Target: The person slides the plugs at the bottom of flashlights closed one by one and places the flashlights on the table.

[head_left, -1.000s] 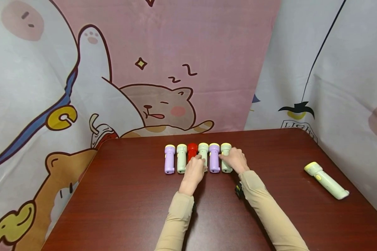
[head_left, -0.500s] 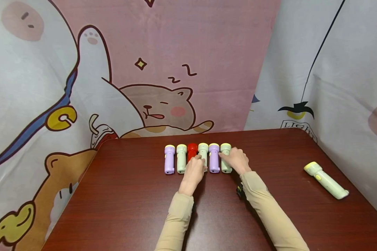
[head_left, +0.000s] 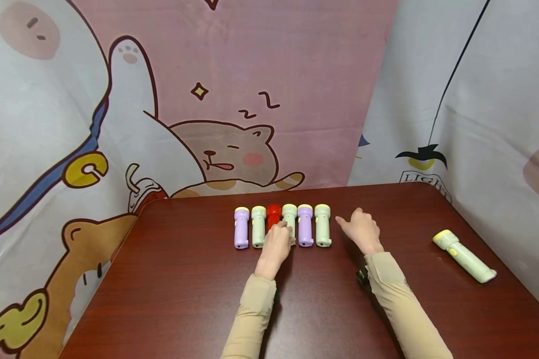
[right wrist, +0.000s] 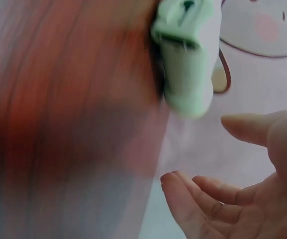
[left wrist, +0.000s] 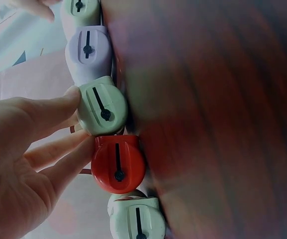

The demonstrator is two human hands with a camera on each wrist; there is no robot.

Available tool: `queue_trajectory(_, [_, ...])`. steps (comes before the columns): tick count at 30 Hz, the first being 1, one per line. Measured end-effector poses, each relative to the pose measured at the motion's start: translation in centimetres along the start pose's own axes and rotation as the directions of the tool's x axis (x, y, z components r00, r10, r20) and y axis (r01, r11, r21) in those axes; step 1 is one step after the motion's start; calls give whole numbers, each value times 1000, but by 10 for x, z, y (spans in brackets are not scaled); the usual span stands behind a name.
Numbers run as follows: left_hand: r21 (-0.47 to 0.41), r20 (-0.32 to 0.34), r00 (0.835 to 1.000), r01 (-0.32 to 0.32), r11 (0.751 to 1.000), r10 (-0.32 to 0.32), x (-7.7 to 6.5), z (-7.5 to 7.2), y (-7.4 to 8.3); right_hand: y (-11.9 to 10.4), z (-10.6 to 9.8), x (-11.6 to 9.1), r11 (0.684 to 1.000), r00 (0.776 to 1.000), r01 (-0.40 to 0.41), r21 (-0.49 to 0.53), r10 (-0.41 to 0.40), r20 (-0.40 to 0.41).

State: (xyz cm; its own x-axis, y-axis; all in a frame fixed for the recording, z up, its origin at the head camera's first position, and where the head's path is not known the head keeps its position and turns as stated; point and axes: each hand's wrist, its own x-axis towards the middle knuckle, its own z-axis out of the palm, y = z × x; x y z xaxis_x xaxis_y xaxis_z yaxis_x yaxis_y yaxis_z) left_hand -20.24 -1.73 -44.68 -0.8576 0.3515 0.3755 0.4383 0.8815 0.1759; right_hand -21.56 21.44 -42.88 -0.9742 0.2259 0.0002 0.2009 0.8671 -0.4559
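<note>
A row of flashlights lies on the table. My left hand (head_left: 276, 245) pinches a pale green flashlight (left wrist: 102, 107), thumb on one side and fingers on the other. The red flashlight (left wrist: 118, 164) is right beside those fingers, partly hidden in the head view. To its left are another pale green flashlight (head_left: 259, 227) and a purple flashlight (head_left: 241, 228). On the other side lie a purple flashlight (head_left: 305, 226) and the row's rightmost pale green flashlight (head_left: 322, 226). My right hand (head_left: 362, 231) is to the right of that one, apart from it, fingers spread and holding nothing.
One more pale green flashlight (head_left: 464, 257) lies slanted near the right edge of the dark wooden table (head_left: 184, 299). A printed cartoon cloth (head_left: 323, 89) hangs behind the table.
My right hand has let go of the rightmost pale green flashlight and moved off to the right. My left hand has stayed in place.
</note>
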Motion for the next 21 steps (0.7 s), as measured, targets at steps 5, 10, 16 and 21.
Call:
queue_trajectory(5, [-3, 2, 1000, -1, 1000, 1, 0, 0, -1, 27, -18, -6, 999, 993, -25, -39, 21, -114])
queue_trajectory(10, [-5, 2, 1000, 0, 1000, 0, 0, 0, -1, 65, -36, -13, 994, 976, -86, -71, 70, -207])
queue_trajectory(16, [-3, -7, 1000, -8, 1000, 8, 1, 2, -2, 105, -58, -21, 989, 960, -124, -87, 97, -263])
queue_trajectory(21, [7, -12, 1000, -11, 1000, 11, 2, 3, -1, 130, -74, -26, 968, 954, -245, -52, 231, -193])
